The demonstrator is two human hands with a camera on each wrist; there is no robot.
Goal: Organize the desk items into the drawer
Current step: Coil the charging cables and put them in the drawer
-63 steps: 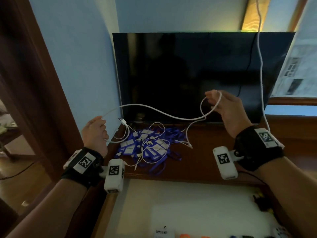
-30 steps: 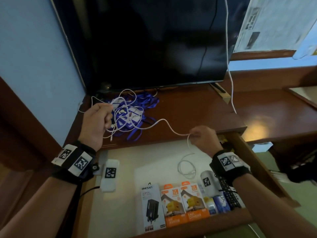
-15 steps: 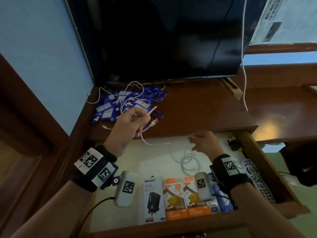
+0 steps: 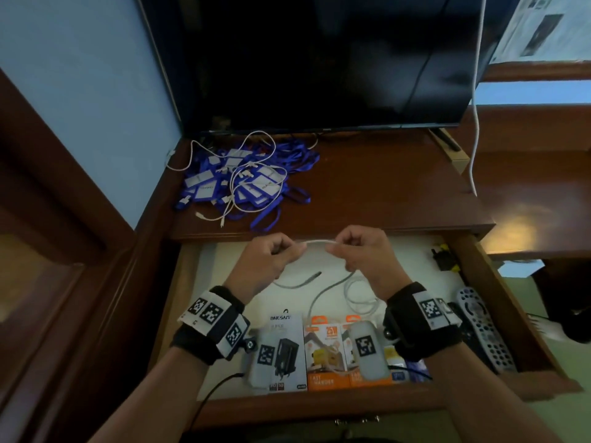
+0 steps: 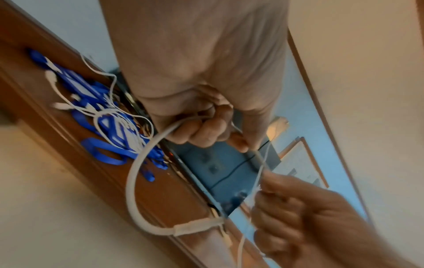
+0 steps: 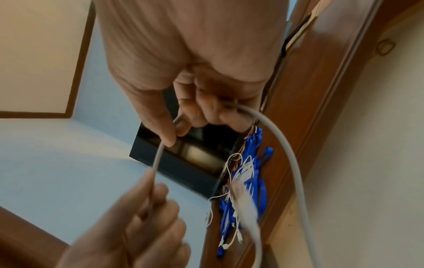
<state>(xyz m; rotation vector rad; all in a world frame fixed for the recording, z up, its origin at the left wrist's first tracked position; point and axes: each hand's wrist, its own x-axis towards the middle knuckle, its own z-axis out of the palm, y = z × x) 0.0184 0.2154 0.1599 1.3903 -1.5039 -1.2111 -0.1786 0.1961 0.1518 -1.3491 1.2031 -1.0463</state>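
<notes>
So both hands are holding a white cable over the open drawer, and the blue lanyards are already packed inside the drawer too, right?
Not quite. Both the left hand and right hand do hold the white cable over the open drawer, but the blue lanyards are not in it. The head view shows them piled on the desk top, in front of the dark screen.

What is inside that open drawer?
In the drawer: boxed chargers, a grey remote, and the white cable trailing from both hands. Wrists and wrist cameras cover the front middle.
</notes>
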